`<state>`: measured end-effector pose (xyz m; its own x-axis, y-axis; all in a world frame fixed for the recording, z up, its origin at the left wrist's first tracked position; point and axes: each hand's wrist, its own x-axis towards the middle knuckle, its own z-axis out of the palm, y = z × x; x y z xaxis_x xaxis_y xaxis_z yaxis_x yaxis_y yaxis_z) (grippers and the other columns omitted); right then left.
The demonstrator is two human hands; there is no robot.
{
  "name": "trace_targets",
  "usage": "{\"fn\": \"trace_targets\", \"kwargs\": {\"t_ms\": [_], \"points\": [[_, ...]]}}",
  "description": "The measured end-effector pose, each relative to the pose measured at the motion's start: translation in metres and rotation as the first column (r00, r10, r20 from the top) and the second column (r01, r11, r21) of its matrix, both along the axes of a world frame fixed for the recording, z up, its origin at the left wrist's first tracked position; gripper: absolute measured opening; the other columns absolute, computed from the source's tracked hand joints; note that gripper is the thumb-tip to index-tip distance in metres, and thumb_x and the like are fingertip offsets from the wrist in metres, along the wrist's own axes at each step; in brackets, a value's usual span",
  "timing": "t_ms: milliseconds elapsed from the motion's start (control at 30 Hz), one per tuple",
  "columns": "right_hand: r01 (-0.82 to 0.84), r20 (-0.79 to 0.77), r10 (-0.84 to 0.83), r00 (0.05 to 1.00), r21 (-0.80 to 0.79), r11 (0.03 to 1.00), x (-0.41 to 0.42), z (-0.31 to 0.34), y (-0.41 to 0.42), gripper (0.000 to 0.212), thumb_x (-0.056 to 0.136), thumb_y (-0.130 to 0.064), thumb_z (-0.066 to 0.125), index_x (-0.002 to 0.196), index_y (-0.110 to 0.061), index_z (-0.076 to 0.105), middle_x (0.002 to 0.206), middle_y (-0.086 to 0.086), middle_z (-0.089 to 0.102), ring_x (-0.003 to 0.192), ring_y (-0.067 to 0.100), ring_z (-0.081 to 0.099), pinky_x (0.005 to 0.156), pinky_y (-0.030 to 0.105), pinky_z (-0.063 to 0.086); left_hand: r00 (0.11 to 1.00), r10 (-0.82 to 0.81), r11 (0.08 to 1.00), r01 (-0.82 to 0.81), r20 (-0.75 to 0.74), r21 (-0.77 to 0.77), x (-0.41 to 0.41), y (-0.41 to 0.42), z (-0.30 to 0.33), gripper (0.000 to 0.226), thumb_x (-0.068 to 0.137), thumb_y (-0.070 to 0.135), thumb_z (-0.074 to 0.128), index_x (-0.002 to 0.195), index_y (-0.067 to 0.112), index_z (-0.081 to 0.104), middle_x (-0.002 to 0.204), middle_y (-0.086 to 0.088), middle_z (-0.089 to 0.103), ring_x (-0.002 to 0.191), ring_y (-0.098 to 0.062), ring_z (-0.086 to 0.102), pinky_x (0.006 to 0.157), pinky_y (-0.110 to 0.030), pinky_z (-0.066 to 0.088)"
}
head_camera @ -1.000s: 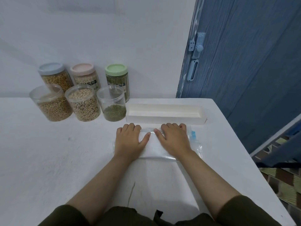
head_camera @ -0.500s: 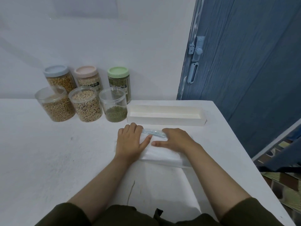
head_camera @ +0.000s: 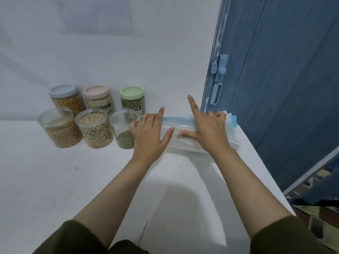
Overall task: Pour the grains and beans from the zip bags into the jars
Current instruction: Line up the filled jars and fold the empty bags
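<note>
zip bags (head_camera: 183,140) | clear, flat, blue-edged | both hands holding

Head view, forward-down over table (head_camera: 55,180)

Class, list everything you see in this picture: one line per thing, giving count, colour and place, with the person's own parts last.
Lidded jars: three; blue, pink and green lids; back row by the wall.
Open jars: three, clear, front row; tan beans, pale beans, green beans.
Zip bags: flat stack, count unclear, clear with blue strips, under both hands.
Table: one, white.
Door: one, blue, at right, with a latch.
Sleeves: two, dark green, bottom edge.
Left hand: holds the bags' left end.
Right hand: holds the right part, forefinger raised.
</note>
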<state>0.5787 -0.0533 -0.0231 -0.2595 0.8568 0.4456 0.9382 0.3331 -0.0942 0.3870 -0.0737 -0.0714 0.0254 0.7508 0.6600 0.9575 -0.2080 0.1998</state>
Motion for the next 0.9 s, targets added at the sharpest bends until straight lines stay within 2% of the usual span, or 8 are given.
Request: {"fn": "trace_targets", "kwargs": {"t_ms": [167, 300, 433, 567, 667, 733, 800, 900], "points": [[-0.018, -0.066, 0.018, 0.998, -0.010, 1.000, 0.006, -0.001, 0.041, 0.109, 0.076, -0.078, 0.057, 0.159, -0.037, -0.001, 0.105, 0.002, 0.067, 0.106, 0.024, 0.053, 0.095, 0.040, 0.025, 0.998, 0.028, 0.999, -0.027, -0.061, 0.024, 0.003, 0.034, 0.009, 0.062, 0.097, 0.053, 0.037, 0.147, 0.018, 0.041, 0.120, -0.002, 0.058, 0.119, -0.023, 0.048, 0.103, -0.045, 0.019], [-0.085, -0.063, 0.074, 0.995, -0.198, 0.977, 0.008, -0.028, 0.055, 0.105, 0.079, -0.075, 0.057, 0.159, -0.036, 0.001, 0.100, 0.002, 0.064, 0.107, 0.025, 0.053, 0.098, 0.041, 0.025, 0.990, 0.007, 0.986, -0.031, -0.143, -0.167, 0.000, 0.048, -0.011, 0.069, 0.095, 0.058, 0.023, 0.145, 0.016, 0.044, 0.116, -0.004, 0.060, 0.117, -0.025, 0.053, 0.108, -0.051, 0.020], [-0.119, -0.075, 0.102, 0.992, -0.289, 0.950, 0.012, -0.051, 0.056, 0.097, 0.084, -0.072, 0.054, 0.160, -0.034, 0.006, 0.092, 0.001, 0.058, 0.103, 0.024, 0.053, 0.099, 0.040, 0.026, 0.983, -0.062, 0.962, 0.012, -0.174, -0.274, -0.006, 0.055, -0.029, 0.072, 0.094, 0.061, 0.014, 0.141, 0.020, 0.048, 0.114, -0.001, 0.062, 0.114, -0.022, 0.056, 0.104, -0.045, 0.023], [-0.137, -0.077, 0.118, 0.990, -0.332, 0.933, 0.015, -0.066, 0.064, 0.086, 0.089, -0.074, 0.037, 0.160, -0.034, 0.009, 0.077, -0.004, 0.053, 0.090, 0.024, 0.050, 0.099, 0.038, 0.031, 0.978, -0.100, 0.914, 0.017, -0.184, -0.406, -0.005, 0.061, -0.028, 0.057, 0.102, 0.054, 0.018, 0.142, 0.025, 0.046, 0.124, 0.001, 0.061, 0.117, -0.023, 0.054, 0.101, -0.044, 0.025], [-0.175, -0.142, 0.125, 0.982, -0.431, 0.885, 0.017, -0.077, 0.073, 0.083, 0.085, -0.075, 0.018, 0.159, -0.039, 0.009, 0.066, -0.006, 0.052, 0.096, 0.033, 0.051, 0.096, 0.038, 0.038, 0.981, -0.144, 0.867, 0.061, -0.132, -0.494, -0.008, 0.065, -0.029, 0.046, 0.106, 0.044, 0.020, 0.137, 0.030, 0.050, 0.118, 0.003, 0.064, 0.113, -0.021, 0.056, 0.096, -0.042, 0.027], [-0.195, -0.151, 0.144, 0.978, -0.404, 0.894, 0.018, -0.083, 0.078, 0.078, 0.090, -0.072, 0.023, 0.159, -0.040, 0.006, 0.072, -0.003, 0.059, 0.093, 0.031, 0.053, 0.090, 0.038, 0.041, 0.983, -0.127, 0.865, 0.044, -0.134, -0.500, -0.008, 0.068, -0.030, 0.045, 0.106, 0.045, 0.022, 0.139, 0.030, 0.049, 0.117, 0.004, 0.066, 0.112, -0.019, 0.058, 0.096, -0.042, 0.025], [-0.237, -0.235, 0.159, 0.959, -0.359, 0.903, 0.019, -0.084, 0.079, 0.076, 0.095, -0.066, 0.041, 0.158, -0.043, 0.005, 0.088, -0.003, 0.063, 0.087, 0.025, 0.056, 0.083, 0.036, 0.045, 0.988, -0.076, 0.866, -0.001, -0.134, -0.500, -0.006, 0.069, -0.029, 0.043, 0.104, 0.049, 0.029, 0.138, 0.028, 0.044, 0.105, 0.004, 0.070, 0.106, -0.018, 0.061, 0.100, -0.042, 0.022], [-0.287, -0.337, 0.172, 0.926, -0.331, 0.899, 0.024, -0.079, 0.076, 0.079, 0.094, -0.048, 0.064, 0.156, -0.041, 0.016, 0.112, -0.009, 0.059, 0.088, 0.017, 0.058, 0.085, 0.034, 0.048, 0.988, 0.007, 0.882, -0.079, -0.155, -0.465, 0.001, 0.065, -0.032, 0.028, 0.101, 0.048, 0.041, 0.121, 0.029, 0.046, 0.095, 0.007, 0.067, 0.104, -0.019, 0.059, 0.104, -0.047, 0.019]]}}
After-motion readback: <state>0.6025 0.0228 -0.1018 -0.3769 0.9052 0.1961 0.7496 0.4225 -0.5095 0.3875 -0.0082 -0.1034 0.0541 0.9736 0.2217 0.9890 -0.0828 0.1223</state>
